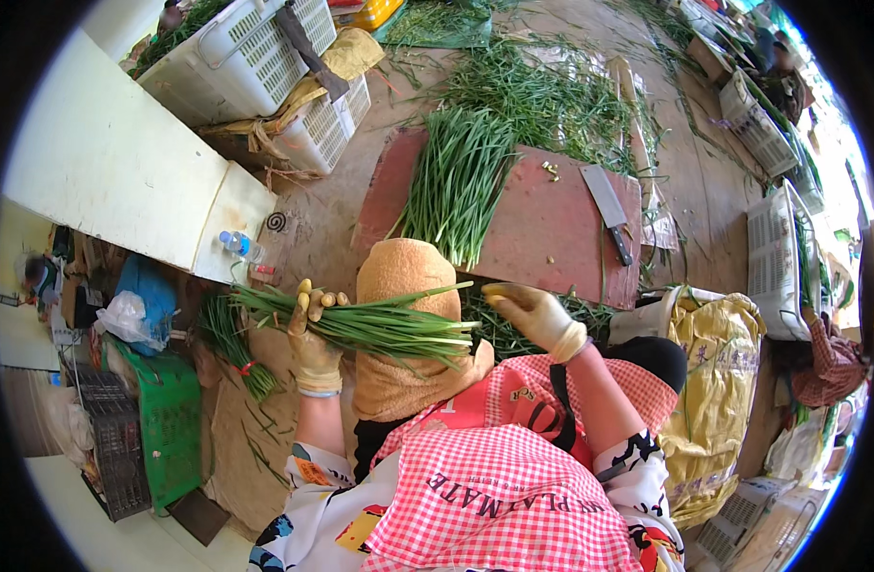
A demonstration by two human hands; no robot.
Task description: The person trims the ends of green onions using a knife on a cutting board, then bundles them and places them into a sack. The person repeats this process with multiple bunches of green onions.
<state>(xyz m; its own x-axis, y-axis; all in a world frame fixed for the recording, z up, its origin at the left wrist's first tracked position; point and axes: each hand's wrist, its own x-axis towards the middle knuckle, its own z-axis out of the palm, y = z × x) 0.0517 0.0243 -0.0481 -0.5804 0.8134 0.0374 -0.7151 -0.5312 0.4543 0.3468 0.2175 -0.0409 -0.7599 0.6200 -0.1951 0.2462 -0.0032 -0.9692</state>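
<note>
My left hand (312, 343), in a stained work glove, grips a bunch of green garlic chives (394, 325) across the middle of my view. Their pale cut ends point right, and one longer stalk sticks out above the rest. My gloved right hand (540, 318) is just right of that stalk's tip, with its fingers drawn together; whether something is pinched in them I cannot tell. Under the bunch, a tan towel (408, 272) covers my leg. Beyond it, a large pile of chives (458, 179) lies on a reddish board (551, 222), beside a cleaver (607, 211).
Loose trimmings (551, 93) cover the floor past the board. Left are a banded chive bunch (247, 372), a water bottle (240, 244) and a green crate (166, 429). White crates (265, 64) stand upper left. A yellow sack (716, 400) is right; a co-worker's sleeve (830, 365) shows beyond.
</note>
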